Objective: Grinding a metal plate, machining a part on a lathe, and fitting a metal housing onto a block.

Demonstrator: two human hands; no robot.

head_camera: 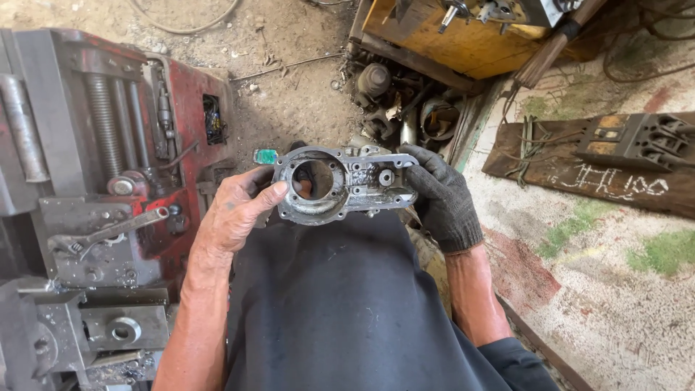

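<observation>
Hands: 2. Left hand (235,213) bare, right hand (439,195) in a dark knit glove.
Housing: 1. Grey cast metal housing (340,182), held up over the lap between both hands, above the dark apron (340,304).
Left fingers: closed on the housing's round end, thumb lying across the rim, other fingertips behind it.
Right fingers: wrapped around the flat flanged end, gripping it.
Bores: 1 large round opening at the left end, 1 small round hole nearer the right; a fingertip shows through the large one.
Green bit: 1 small green piece (266,156) just beside the housing's upper-left corner; can't tell if it's attached.
Machine: 1 red and grey machine (108,130) to the left, paint worn, with threaded rods running along its top.
Wrench: 1 adjustable wrench (108,233) lying on the machine's grey body, jaw end at lower left.
Box: 1 yellow wooden box (463,40) at the top, metal tools lying on it.
Scrap: a heap of dark metal parts (398,101) under the box; count not readable.
Board: 1 dark plank (579,174) on the right, chalk marks on it, 1 black multi-slot block (641,137) resting on its far end.
Floor: packed dirt (289,80) at the top, a loose wire lying on it; on the right, rough concrete (615,289) with faded green and red patches.
Room: a cluttered workshop, lit by daylight.
</observation>
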